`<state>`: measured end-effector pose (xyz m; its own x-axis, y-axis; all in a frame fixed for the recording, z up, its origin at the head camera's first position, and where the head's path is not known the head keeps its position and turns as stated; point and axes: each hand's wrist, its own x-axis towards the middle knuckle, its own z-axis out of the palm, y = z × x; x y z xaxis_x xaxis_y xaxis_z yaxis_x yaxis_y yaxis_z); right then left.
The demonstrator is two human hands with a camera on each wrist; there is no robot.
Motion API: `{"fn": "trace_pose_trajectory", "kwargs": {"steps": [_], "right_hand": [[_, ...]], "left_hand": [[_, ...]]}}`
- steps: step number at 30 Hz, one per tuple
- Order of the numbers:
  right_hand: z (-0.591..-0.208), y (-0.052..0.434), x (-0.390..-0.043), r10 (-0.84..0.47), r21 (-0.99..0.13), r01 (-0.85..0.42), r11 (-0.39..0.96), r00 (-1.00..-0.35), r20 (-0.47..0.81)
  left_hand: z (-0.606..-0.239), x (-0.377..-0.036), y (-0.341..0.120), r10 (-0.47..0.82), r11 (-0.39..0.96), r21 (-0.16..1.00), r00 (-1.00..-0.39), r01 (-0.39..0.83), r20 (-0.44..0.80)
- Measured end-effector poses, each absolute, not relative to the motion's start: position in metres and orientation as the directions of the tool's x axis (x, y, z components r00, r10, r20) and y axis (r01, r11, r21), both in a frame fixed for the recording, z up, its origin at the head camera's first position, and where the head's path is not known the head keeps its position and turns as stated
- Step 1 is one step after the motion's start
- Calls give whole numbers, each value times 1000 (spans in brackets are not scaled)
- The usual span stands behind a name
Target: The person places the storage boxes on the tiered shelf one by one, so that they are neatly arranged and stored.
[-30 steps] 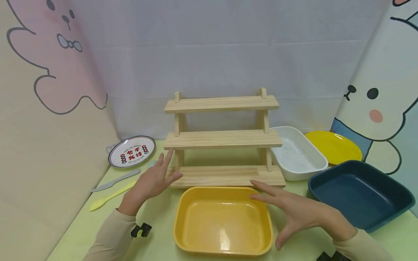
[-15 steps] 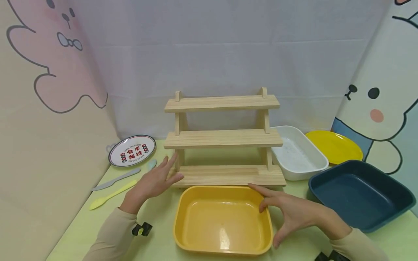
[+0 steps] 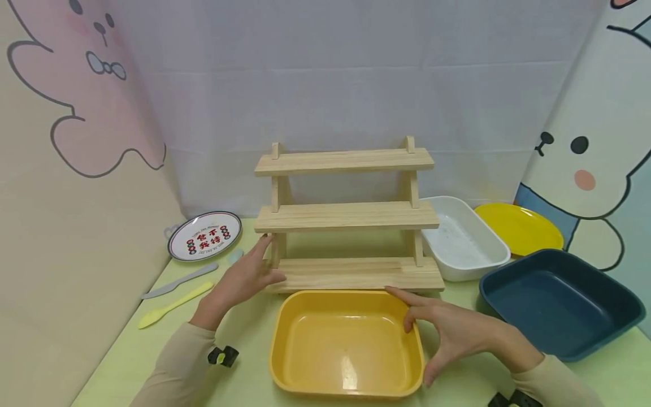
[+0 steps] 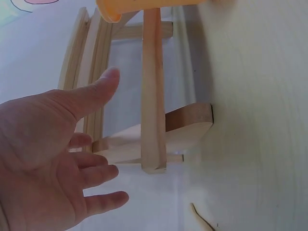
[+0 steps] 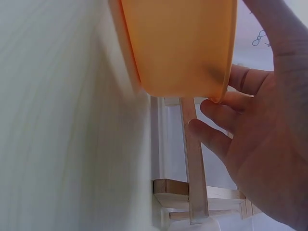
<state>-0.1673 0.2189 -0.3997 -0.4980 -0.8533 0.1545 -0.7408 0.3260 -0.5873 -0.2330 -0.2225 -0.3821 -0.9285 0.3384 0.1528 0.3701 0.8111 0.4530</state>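
Right hand (image 3: 458, 333) at the far right corner of the yellow dish (image 3: 347, 343) – fingers curling on its rim, no firm grip yet. Dish sits on the table just before the wooden rack (image 3: 347, 217). Left hand (image 3: 244, 280) spread and holding nothing by the rack's left end – next likely needs a grip there.

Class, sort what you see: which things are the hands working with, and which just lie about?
In hand: right hand on yellow tray; left hand at wooden rack.

Lying about: white dish, blue tray, yellow plate, printed plate, utensils.
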Motion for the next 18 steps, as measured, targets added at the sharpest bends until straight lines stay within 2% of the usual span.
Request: {"fn": "trace_pose_trajectory", "kwargs": {"steps": [12,18], "right_hand": [[-400,218,-169,-853,-569,-758,318,-490,177],[-403,217,-172,-830,-599,-765,237,-480,285]], "left_hand": [[-397,-240,-230,415,768,500,-905,401,90],[-395,-239,-230,467,742,502,-880,444,88]]}}
